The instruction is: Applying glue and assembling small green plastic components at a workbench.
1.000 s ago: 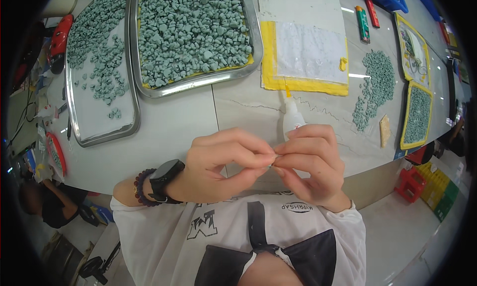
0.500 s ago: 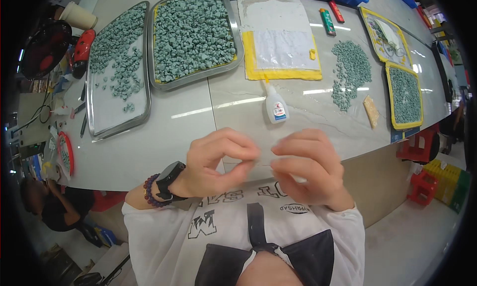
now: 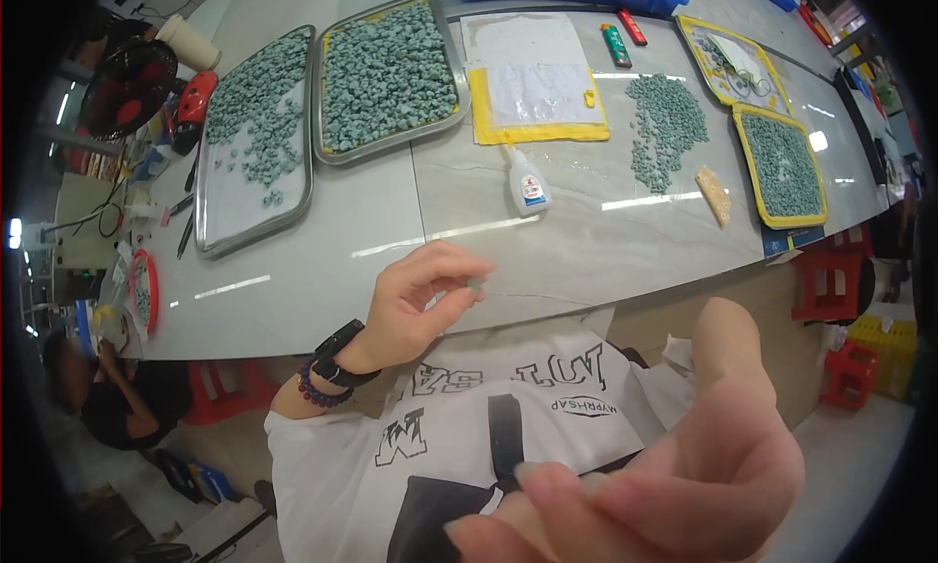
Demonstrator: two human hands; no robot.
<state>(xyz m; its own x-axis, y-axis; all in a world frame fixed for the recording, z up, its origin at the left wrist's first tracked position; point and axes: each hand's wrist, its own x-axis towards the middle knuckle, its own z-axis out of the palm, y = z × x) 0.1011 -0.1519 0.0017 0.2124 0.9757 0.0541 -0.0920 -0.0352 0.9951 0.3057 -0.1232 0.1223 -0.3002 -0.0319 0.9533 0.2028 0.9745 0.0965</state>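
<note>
Just off the near table edge, my left hand [image 3: 418, 291] is closed, thumb and fingers pinching a small grey-green stone [image 3: 475, 283]. It wears a black watch and a dark bead bracelet. My right hand [image 3: 699, 465] is raised close to the camera at the lower right, its fingers curled with the tips close together. Whatever they hold, if anything, cannot be made out. Beyond the left hand, a small white glue bottle [image 3: 529, 187] with a yellow nozzle lies on the table. Loose grey-green stones [image 3: 669, 128] are spread to its right.
Two metal trays [image 3: 315, 157] of similar stones stand at the left. A yellow-edged board [image 3: 539, 133] is in the middle, lighters [image 3: 616, 47] beyond it. Yellow-rimmed trays [image 3: 826, 203] and a tan piece [image 3: 713, 194] are at the right. Another person [image 3: 127, 397] sits far left.
My hands have parted. The right one has swung down and right, close to the camera; the left stays near the table edge, its pinched stone now visible. The whole view has shifted slightly.
</note>
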